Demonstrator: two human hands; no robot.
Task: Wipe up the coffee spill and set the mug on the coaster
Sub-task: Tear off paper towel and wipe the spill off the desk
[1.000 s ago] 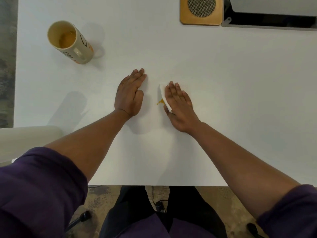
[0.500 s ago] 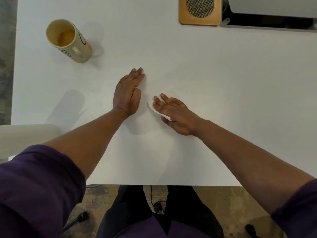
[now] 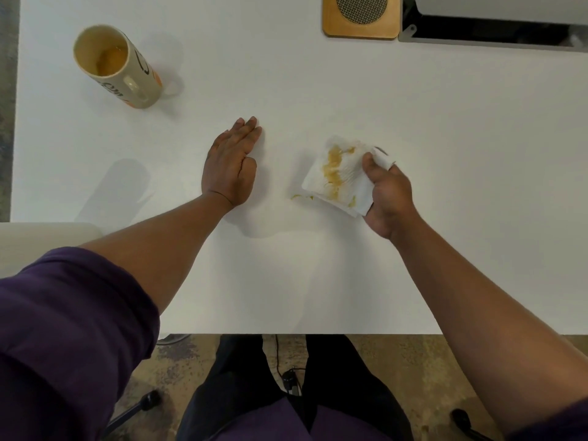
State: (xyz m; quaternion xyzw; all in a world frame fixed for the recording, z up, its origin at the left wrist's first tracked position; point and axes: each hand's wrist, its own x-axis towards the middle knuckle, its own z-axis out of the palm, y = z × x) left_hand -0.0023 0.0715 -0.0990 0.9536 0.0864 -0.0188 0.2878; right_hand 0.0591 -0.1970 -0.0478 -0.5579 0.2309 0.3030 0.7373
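A view from above looks down at a white table (image 3: 318,281) and a person's two bare arms; the right hand (image 3: 386,195) has lifted a white paper towel (image 3: 337,175) off the surface, where half a second ago it lay pressed flat beneath the fingers; the thumb and fingers are now clamped on the towel's right edge, and its underside is turned up toward the camera, showing yellow-brown coffee stains; a small streak of spill (image 3: 301,197) remains on the table just below the towel's lower left corner, so the wiping appears nearly done but not finished; one more pass over that streak seems needed; the left hand (image 3: 230,167) rests palm down on the table as it did before, fingers together and straight, holding nothing; the mug (image 3: 117,66) stands at the far left, well apart from both hands, with a little orange-brown liquid in the bottom and its handle facing the near side; it has not moved; the coaster (image 3: 361,17), a square wooden one with a round mesh centre, sits at the far edge toward the right, bare, beside a dark flat device (image 3: 493,35); the mug has yet to be carried across to it.
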